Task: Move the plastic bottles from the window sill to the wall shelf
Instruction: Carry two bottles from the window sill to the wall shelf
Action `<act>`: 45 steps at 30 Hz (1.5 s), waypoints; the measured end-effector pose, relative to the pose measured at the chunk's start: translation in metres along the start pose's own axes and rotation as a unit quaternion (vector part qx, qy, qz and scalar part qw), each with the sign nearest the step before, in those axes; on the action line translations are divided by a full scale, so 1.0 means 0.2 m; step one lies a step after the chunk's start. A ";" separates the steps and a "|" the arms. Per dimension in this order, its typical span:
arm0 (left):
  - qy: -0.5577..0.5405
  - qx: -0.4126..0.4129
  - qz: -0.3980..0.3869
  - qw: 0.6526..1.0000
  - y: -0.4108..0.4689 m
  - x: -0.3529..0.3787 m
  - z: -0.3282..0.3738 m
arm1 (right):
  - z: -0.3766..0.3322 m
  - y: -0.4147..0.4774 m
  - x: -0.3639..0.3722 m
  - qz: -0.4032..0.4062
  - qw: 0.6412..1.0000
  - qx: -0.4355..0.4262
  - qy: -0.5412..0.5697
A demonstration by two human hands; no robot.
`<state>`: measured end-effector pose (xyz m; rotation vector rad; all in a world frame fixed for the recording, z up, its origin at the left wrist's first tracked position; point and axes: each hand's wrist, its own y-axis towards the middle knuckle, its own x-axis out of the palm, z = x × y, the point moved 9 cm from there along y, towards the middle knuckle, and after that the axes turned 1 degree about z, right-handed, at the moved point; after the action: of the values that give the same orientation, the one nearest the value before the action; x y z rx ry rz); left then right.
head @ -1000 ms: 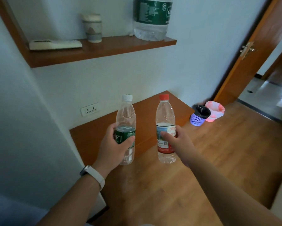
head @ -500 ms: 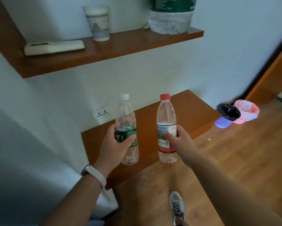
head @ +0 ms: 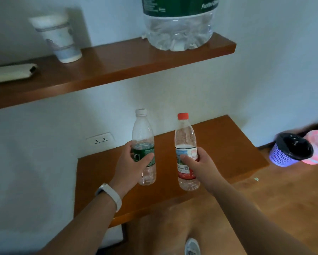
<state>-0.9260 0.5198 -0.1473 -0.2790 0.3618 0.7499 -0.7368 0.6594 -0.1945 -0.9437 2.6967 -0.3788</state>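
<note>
Both bottles have drawn nearer the wall shelf (head: 117, 70), held upright and apart. Left hand (head: 130, 166) curls round the green-labelled bottle (head: 143, 137) at its label; right hand (head: 200, 166) curls round the red-capped bottle (head: 184, 137) likewise. They hang over the wooden desk (head: 228, 144), below the shelf's front edge. Up there stand a paper cup (head: 60, 39) and a large jug (head: 178, 30).

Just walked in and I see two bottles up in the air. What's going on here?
A person is holding two small plastic bottles upright, one in each hand. The left hand grips the green-label bottle, and the right hand grips the red-capped bottle. Both bottles are above a low wooden ledge and below the wall shelf. The shelf carries a cup and a large water jug. Neither small bottle is on it yet.
</note>
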 end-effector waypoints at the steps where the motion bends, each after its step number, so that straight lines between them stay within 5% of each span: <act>1: 0.000 -0.007 0.007 1.000 0.01 0.03 0.01 | -0.01 0.05 -0.03 -0.008 1.000 -0.002 -0.003; 16: -0.032 -0.073 0.097 0.992 0.20 -0.04 -0.14 | 0.03 0.46 0.12 -0.112 0.993 0.008 -0.042; 31: -0.140 -0.078 0.045 0.986 0.51 -0.17 -0.37 | -0.12 0.67 0.36 -0.085 0.991 -0.027 -0.102; 45: -0.099 -0.086 0.034 0.991 0.78 -0.28 -0.66 | -0.13 0.91 0.52 -0.063 0.993 -0.032 -0.091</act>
<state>-1.1025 0.5463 -0.2607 -0.3524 0.1192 0.8701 -0.9281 0.7348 -0.2453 -1.1115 2.5051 -0.2201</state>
